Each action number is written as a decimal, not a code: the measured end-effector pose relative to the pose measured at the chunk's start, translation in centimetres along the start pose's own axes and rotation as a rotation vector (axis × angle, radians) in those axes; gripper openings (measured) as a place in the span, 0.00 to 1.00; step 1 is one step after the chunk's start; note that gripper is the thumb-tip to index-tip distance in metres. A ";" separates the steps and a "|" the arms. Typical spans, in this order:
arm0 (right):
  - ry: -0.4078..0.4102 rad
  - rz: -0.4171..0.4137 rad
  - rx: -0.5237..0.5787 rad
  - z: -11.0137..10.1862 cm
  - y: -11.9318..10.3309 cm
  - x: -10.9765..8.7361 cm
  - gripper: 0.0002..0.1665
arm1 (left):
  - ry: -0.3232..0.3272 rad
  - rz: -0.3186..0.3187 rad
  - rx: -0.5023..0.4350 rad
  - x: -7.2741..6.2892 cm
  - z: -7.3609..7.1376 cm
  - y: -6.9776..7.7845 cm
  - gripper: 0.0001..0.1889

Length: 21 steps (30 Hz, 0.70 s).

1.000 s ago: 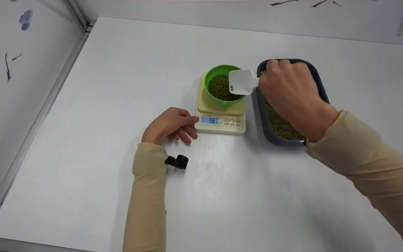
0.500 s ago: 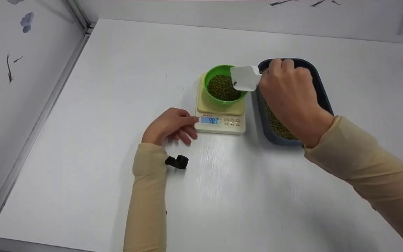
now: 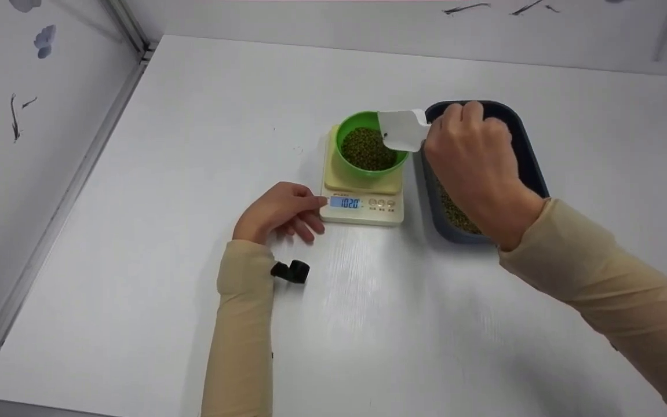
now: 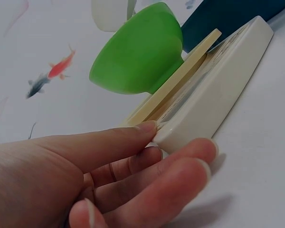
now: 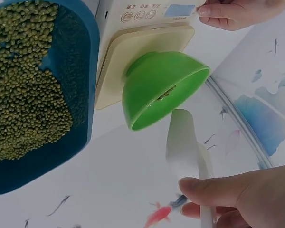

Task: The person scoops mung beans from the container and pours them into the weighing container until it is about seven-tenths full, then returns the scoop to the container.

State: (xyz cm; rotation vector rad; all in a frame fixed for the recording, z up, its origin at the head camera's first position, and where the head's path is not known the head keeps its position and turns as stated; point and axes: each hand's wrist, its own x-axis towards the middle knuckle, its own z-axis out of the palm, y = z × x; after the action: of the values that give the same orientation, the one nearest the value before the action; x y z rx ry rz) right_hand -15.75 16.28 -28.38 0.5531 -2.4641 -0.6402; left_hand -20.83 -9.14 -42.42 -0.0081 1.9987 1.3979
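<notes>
My right hand (image 3: 473, 168) holds a white scoop (image 3: 401, 131) by its handle, with the blade tilted over the right rim of a green bowl (image 3: 347, 134). A few dark specks show on the blade. Mung beans (image 3: 368, 149) lie in the bowl, which stands on the cream platform of a kitchen scale (image 3: 362, 218). The lit display (image 3: 345, 202) appears to read 102.0. At the scale's left front corner is my left hand (image 3: 282, 209); its thumb (image 4: 145, 127) touches the corner while the other fingers stay loosely bent beside it.
A dark blue rectangular tub (image 5: 92, 52) of mung beans (image 5: 26, 95) stands right of the scale, partly hidden by my right hand in the head view. A black clip-like piece (image 3: 291, 271) sits at my left cuff. Patterned walls edge the white table (image 3: 136, 260).
The display has gone from about 98.7 to about 102.0. The scoop has tipped a little, and fewer specks show on it. My left hand stays at the scale's corner.
</notes>
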 end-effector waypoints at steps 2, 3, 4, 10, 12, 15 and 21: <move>-0.005 -0.012 -0.006 -0.1 -0.2 -0.1 0.14 | -0.003 -0.009 0.000 -0.1 0.0 -0.1 0.20; -0.008 -0.015 -0.012 -0.2 -0.2 -0.2 0.14 | -0.003 -0.007 -0.001 -0.1 0.0 -0.1 0.20; -0.008 -0.013 -0.018 -0.3 -0.1 -0.2 0.14 | -0.003 0.001 0.000 0.0 0.0 -0.1 0.20; 0.032 0.009 0.004 -0.8 0.4 0.0 0.16 | 0.003 0.017 -0.004 0.1 0.0 0.0 0.20; 0.029 0.004 0.004 -0.8 0.3 0.0 0.16 | 0.005 0.012 -0.004 0.0 0.0 0.0 0.20; 0.009 0.001 -0.011 -0.5 0.1 -0.1 0.15 | 0.005 0.012 0.002 0.0 0.0 0.0 0.20; -0.012 0.000 -0.020 -0.1 0.0 -0.3 0.15 | 0.000 0.003 0.001 0.0 -0.1 -0.2 0.20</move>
State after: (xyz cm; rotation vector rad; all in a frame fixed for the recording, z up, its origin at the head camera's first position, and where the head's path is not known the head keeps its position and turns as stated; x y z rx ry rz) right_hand -15.45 16.39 -28.39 0.5427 -2.4663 -0.6688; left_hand -20.79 -9.29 -42.60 -0.0049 2.0000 1.3982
